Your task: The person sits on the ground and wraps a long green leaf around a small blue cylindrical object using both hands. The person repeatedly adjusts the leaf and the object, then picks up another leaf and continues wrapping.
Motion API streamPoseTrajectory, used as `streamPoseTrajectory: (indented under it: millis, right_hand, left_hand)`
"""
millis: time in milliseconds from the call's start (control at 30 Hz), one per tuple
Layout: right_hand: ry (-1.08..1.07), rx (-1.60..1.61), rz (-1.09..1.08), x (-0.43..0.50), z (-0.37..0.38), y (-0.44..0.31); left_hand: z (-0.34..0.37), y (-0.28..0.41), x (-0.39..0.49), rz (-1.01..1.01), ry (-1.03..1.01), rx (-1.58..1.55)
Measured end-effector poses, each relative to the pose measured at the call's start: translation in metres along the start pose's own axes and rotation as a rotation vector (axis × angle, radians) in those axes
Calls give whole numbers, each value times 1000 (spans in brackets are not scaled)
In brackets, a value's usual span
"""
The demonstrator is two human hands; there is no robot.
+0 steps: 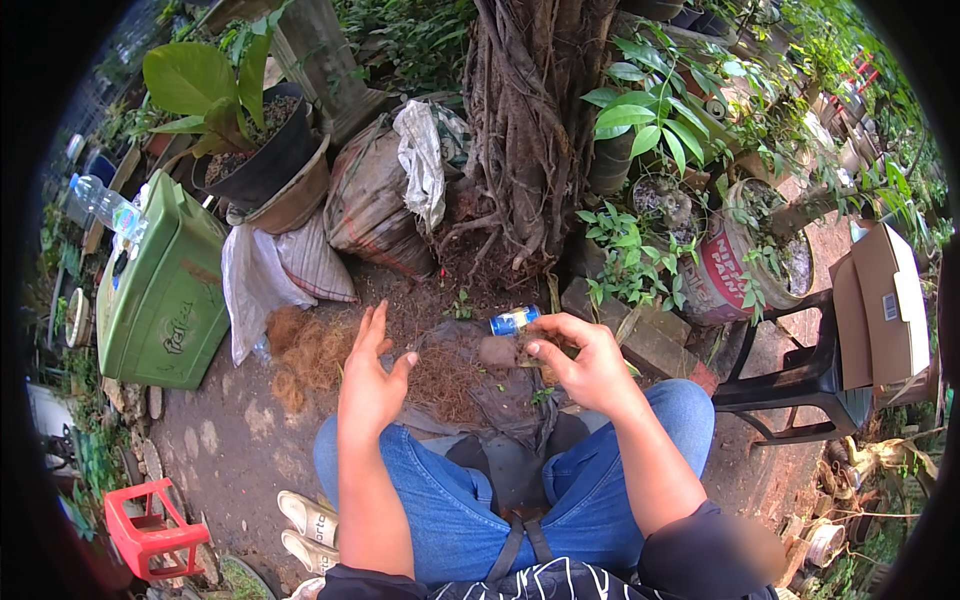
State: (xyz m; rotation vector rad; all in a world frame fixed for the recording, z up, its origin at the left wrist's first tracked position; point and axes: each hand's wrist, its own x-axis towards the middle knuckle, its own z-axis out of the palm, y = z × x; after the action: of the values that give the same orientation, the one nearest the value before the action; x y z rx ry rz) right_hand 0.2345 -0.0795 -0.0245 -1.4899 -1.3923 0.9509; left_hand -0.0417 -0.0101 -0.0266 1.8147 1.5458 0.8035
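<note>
My right hand (581, 358), at centre right, pinches some thin dark fibres between thumb and fingers, beside a greyish-brown clump (499, 351); whether it touches the clump I cannot tell. Just beyond lies a blue drink can (514, 320) on its side. My left hand (373, 367) is raised with fingers up and thumb apart, holding nothing. Beneath and between the hands, brown root-like fibres (446, 379) are spread over a dark plastic sheet (517, 401). Left of my left hand is a pile of orange-brown coconut-like fibre (319, 349).
Ahead stands a tree trunk (532, 127) with exposed roots, flanked by filled sacks (382, 195) and potted plants. A green plastic bin (176, 300) is at left, a red stool (157, 529) lower left. At right, a black chair (814, 382) holds a cardboard box (877, 307).
</note>
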Motion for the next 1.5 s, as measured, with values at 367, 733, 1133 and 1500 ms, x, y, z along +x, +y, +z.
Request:
streamPoseTrajectory:
  millis: [367,733,1133,1500]
  right_hand:
    - [-1,-1,-14,0,2,1]
    - [-19,-28,-22,0,4,3]
    - [5,20,-123,-2,11,5]
    - [71,-185,-418,1,17,7]
  left_hand:
    - [-9,-3,0,-104,-83,49]
    - [-9,24,4,-341,-153,38]
    - [42,38,-16,-128,-673,-699]
    - [44,24,-13,-262,-687,-962]
